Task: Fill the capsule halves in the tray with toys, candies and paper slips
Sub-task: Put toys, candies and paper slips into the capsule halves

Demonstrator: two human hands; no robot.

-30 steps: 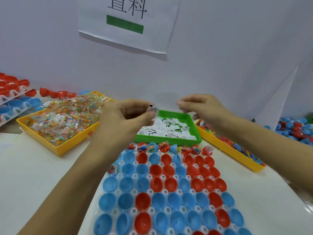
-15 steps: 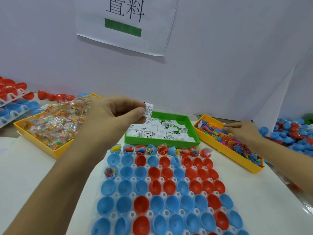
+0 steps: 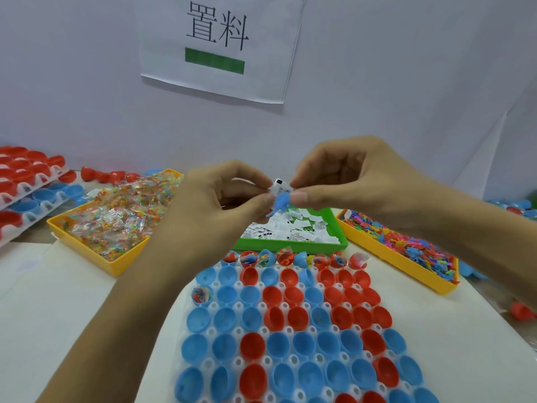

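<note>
My left hand [image 3: 220, 205] pinches a folded paper slip [image 3: 279, 186] above the green tray [image 3: 290, 245] of slips. My right hand [image 3: 345, 181] meets it there, pinching a small blue toy [image 3: 281, 202] against the slip. Below them lies the white capsule tray [image 3: 238, 303] with blue and red capsule halves [image 3: 290, 341]. The far row [image 3: 290, 258] and one half at the left [image 3: 202, 295] hold contents; the others look empty. A yellow tray of candy packets [image 3: 116, 225] stands at the left, a yellow tray of coloured toys [image 3: 406, 251] at the right.
Stacked trays of red and blue halves [image 3: 26, 181] sit at the far left, with loose red halves [image 3: 104, 174] behind the candy tray. Loose capsule halves [image 3: 520, 206] lie at the far right. A white wall with a paper sign [image 3: 218, 42] closes the back.
My right hand has come back from the toy tray with a blue toy and joined my left hand, which keeps hold of the paper slip over the green tray.
</note>
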